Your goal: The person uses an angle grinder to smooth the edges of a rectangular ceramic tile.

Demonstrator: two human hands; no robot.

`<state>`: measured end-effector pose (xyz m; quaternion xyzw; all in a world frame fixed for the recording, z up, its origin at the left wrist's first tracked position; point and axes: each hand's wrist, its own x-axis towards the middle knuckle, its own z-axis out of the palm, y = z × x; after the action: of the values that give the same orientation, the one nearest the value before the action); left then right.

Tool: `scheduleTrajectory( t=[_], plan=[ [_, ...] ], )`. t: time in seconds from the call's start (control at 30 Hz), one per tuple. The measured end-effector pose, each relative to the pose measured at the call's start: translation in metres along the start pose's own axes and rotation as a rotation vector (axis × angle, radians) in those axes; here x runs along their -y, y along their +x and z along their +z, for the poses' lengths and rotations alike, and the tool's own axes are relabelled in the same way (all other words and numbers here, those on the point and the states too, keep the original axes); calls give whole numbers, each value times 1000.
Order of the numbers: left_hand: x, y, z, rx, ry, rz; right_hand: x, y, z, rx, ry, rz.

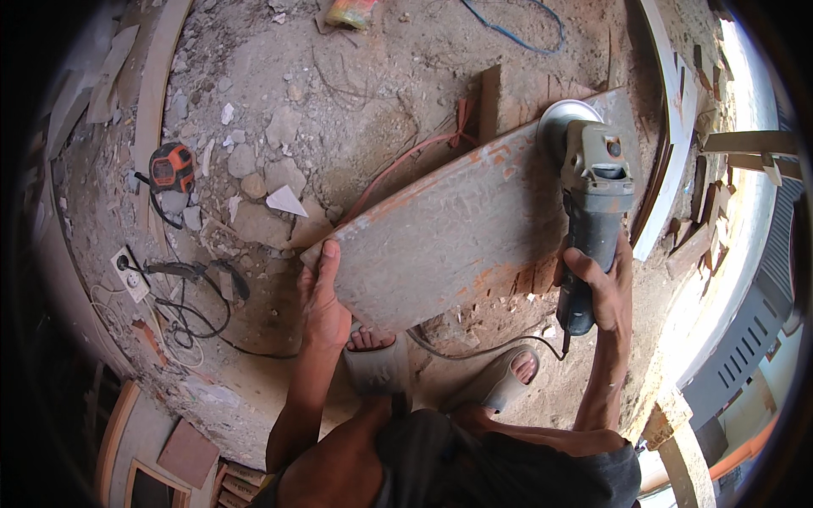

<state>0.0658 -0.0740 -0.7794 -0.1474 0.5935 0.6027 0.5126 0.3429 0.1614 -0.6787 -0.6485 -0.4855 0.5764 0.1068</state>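
My right hand (608, 284) is wrapped round the dark body of an angle grinder (600, 203). Its pale round disc (559, 127) lies over the far right end of a grey, tile-like slab (423, 233); whether disc and slab touch, I cannot tell. The slab runs slantwise from near left to far right, with reddish-orange marks along its edges. At its left corner my left hand (325, 309) is closed on the edge, thumb on top. A block (517, 102) stands by the slab's far edge, partly hidden.
A black cord runs from the grinder past my sandals (377, 364) toward a white socket strip (131, 273) at left. An orange-black tape measure (172, 168) lies among rubble and broken shards (286, 201). Wooden strips (677, 127) line the right side. A blue cord (517, 32) lies far off.
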Motion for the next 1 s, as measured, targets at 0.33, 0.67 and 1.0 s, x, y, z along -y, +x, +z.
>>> scheduleTrajectory(
  t=[0.33, 0.67, 1.0],
  plan=[
    [-3, -1, 2, -20, -1, -2, 1, 8, -9, -1, 11, 3],
    [2, 3, -2, -20, 7, -2, 6, -1, 2, 26, -24, 7],
    [2, 1, -2, 8, -8, 5, 3, -4, 5, 31, -73, 17]
  ],
)
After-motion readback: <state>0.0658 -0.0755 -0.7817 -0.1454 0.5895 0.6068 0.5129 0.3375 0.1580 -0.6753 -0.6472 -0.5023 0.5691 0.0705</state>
